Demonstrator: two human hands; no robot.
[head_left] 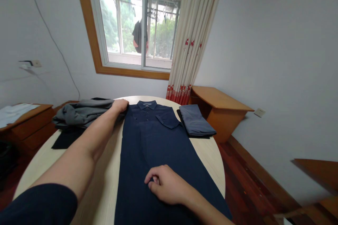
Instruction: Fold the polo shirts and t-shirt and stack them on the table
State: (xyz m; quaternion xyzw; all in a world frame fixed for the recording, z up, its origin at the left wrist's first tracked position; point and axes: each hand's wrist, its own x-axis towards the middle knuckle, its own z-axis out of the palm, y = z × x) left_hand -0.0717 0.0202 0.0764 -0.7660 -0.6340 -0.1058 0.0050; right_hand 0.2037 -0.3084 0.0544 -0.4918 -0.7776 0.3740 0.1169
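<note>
Head view: left hand (120, 105) touches the navy shirt (161, 144) by its shoulder, grip unclear; right hand (167, 185), loosely curled, holds nothing; shirt lies on the surface (208, 154), one sleeve (169, 121) inward, folding apparently underway, the other likely needing the same

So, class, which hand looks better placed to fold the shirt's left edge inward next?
Probably the left hand: it's at that edge of the navy shirt, near the collar, while the right hand is over the front.

One left hand (120, 106), one right hand (167, 184), one navy shirt (158, 144), one round tabletop (215, 170), one folded stack (197, 121), one grey heap (81, 112), one window (144, 17), one curtain (191, 42), two wall sockets (259, 112).
</note>
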